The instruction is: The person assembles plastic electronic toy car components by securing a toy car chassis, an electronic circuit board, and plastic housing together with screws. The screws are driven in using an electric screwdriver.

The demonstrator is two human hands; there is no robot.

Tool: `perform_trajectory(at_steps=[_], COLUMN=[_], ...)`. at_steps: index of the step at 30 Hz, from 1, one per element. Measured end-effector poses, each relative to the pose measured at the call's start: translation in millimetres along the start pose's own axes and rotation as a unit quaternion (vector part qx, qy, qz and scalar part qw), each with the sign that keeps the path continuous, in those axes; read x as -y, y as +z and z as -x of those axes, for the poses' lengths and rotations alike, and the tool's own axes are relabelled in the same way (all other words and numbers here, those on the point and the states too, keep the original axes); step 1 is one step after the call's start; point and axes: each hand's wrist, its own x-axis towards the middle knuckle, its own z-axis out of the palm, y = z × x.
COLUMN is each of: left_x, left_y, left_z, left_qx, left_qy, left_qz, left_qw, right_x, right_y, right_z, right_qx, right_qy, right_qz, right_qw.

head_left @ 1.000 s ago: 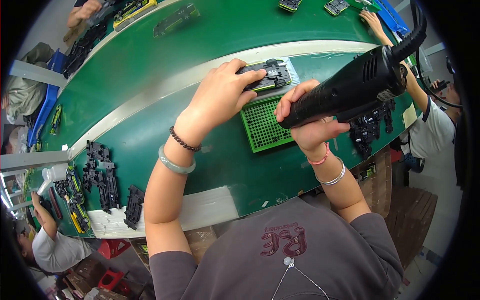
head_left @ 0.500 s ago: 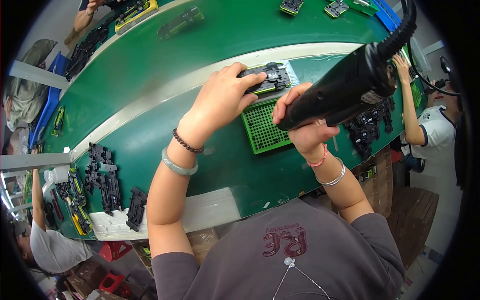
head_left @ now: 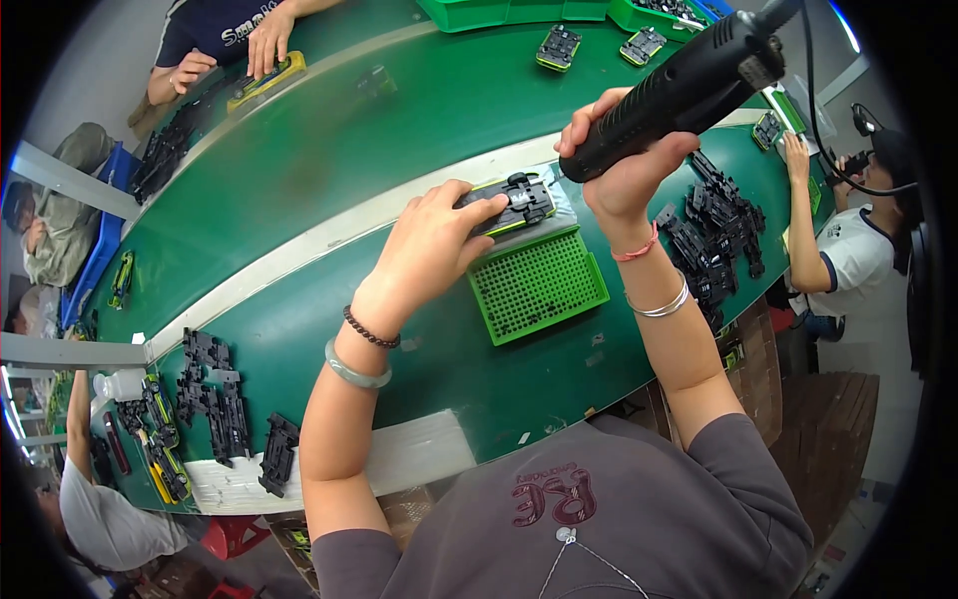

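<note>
An upside-down toy car (head_left: 531, 207) with a black underside and yellow-green body edge rests on a pale pad at the white strip. My left hand (head_left: 424, 245) grips its left end, thumb and fingers pressing on the underside. My right hand (head_left: 629, 185) is wrapped round a black electric screwdriver (head_left: 674, 100), its cord rising to the upper right. The screwdriver's nose end is just beyond the car's right end; whether the bit touches the car I cannot make out. Right below the car lies a green perforated tray (head_left: 555, 319) with small dark screws in its holes.
Black chassis parts (head_left: 714, 230) are heaped to the right, and more chassis parts (head_left: 215, 399) lie at the left. Across the green belt, a co-worker's hand (head_left: 269, 42) is at a yellow toy car (head_left: 264, 82). Green bins (head_left: 509, 12) stand at the far side.
The view has shifted, showing more of the far side. My right hand has moved the screwdriver up and away from over the tray, toward the car's right end. My left hand keeps hold of the car.
</note>
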Motion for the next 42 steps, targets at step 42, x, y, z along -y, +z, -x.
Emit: perform_trajectory(at_steps=[42], left_x=[11], left_y=[6], left_z=[0], left_qx=[-0.007], left_qy=[0.004], left_qz=[0.027], left_qw=[1.000], right_x=[0], right_y=[16], right_z=[87], right_qx=[0.059], right_qy=[0.085], right_qz=[-0.080], right_qw=[0.991])
